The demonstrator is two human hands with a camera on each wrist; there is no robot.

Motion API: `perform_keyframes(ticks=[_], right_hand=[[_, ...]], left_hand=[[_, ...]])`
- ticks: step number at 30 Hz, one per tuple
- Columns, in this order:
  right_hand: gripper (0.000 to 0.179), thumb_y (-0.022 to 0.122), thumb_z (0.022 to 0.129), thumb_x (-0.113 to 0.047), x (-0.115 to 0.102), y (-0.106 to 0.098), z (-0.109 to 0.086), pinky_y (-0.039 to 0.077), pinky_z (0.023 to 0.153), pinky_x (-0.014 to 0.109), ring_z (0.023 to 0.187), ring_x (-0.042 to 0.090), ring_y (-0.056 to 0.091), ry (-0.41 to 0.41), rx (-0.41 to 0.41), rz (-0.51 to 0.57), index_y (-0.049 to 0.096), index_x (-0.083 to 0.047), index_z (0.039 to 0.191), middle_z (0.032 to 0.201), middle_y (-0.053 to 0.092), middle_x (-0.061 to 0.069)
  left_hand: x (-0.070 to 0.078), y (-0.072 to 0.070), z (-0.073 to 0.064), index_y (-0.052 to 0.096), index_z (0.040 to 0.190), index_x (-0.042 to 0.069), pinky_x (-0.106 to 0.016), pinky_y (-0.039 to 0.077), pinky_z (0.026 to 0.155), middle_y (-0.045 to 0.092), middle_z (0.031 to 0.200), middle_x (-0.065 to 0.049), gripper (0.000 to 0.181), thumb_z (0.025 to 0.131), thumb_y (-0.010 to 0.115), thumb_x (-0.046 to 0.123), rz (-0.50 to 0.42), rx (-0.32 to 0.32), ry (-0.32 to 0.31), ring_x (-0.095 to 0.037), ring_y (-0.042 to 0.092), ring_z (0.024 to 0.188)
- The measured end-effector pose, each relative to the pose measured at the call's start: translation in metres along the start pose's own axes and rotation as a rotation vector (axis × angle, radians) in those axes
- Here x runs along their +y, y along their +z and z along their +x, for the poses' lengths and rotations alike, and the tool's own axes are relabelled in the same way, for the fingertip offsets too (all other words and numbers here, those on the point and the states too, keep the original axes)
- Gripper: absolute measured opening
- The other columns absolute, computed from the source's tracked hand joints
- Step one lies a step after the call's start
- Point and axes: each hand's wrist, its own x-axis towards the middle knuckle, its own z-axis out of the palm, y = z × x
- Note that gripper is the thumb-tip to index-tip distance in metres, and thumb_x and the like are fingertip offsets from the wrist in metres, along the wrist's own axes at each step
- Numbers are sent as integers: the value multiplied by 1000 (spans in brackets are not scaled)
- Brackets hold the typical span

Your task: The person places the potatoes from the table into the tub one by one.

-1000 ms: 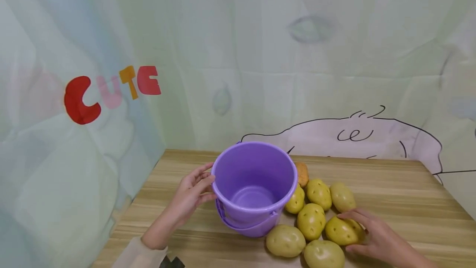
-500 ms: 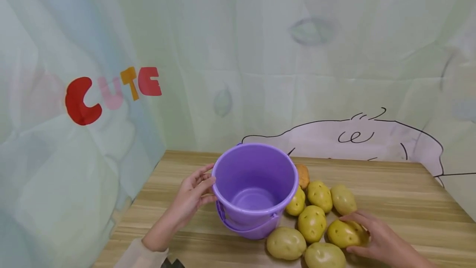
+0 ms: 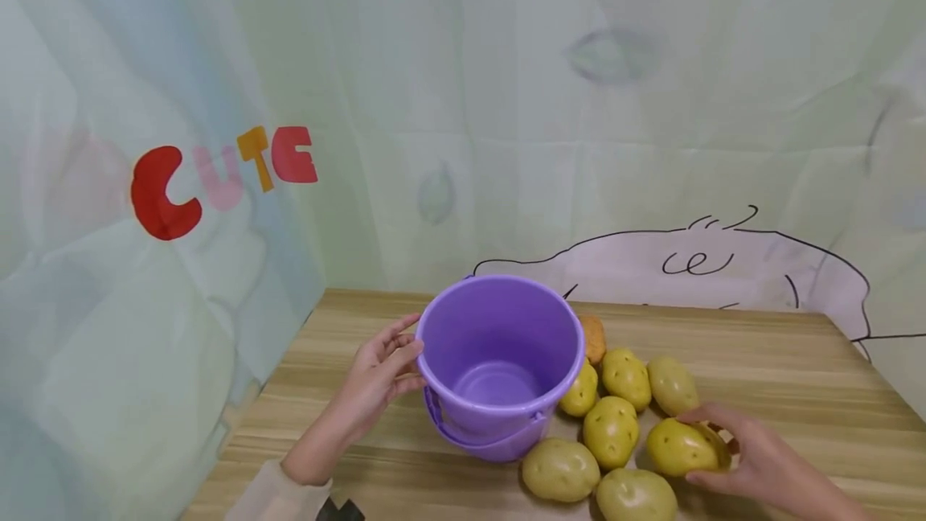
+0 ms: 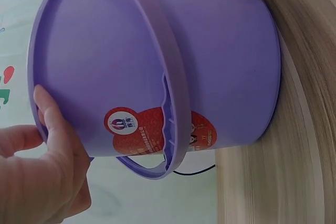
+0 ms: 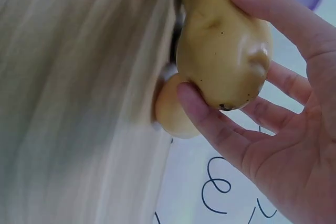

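A purple bucket [image 3: 499, 344] stands upright on the wooden table, its handle hanging down the near side. My left hand [image 3: 379, 376] holds the bucket's left rim; in the left wrist view the fingers [image 4: 60, 135] lie at the rim, beside a red sticker [image 4: 139, 132]. To the right, my right hand [image 3: 755, 457] grips a yellow potato [image 3: 680, 447] between thumb and fingertips. The right wrist view shows that potato [image 5: 226, 45] with other potatoes behind it. Nothing lies inside the bucket.
Several other potatoes crowd the bucket's right side, among them a pale one [image 3: 560, 469] in front and a yellow one [image 3: 611, 432] in the middle. An orange-brown lump [image 3: 593, 338] is partly hidden behind the bucket. A printed curtain [image 3: 506, 143] hangs behind the table [image 3: 781, 376].
My right hand has shifted slightly right with the potato, away from the neighbouring ones, and its fingers have closed further round it. My left hand stays at the bucket's rim.
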Motion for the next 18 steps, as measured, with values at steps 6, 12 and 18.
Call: perform_keyframes(ticks=[6, 12, 18], right_hand=[[59, 95, 65, -15, 0, -7, 7, 55, 56, 23, 90, 3, 58, -28, 13, 54, 66, -12, 117, 111, 66, -7], [58, 95, 63, -13, -5, -12, 15, 56, 56, 23, 89, 4, 59, -20, 32, 78, 67, -14, 115, 110, 68, -7], [59, 95, 64, -10, -10, -18, 20, 57, 56, 24, 90, 3, 59, -21, 35, 109, 67, -13, 116, 112, 67, -7]], left_hand=[[2, -1, 2, 30, 152, 0, -27, 61, 80, 47, 117, -16, 55, 102, 52, 7, 2, -9, 5, -18, 61, 89], [3, -1, 3, 31, 151, -1, -27, 61, 79, 46, 116, -17, 53, 102, 51, 6, 5, -17, -3, -16, 61, 87], [2, 0, 2, 32, 151, -2, -27, 61, 81, 47, 117, -17, 53, 102, 52, 7, -2, -21, 2, -18, 61, 89]])
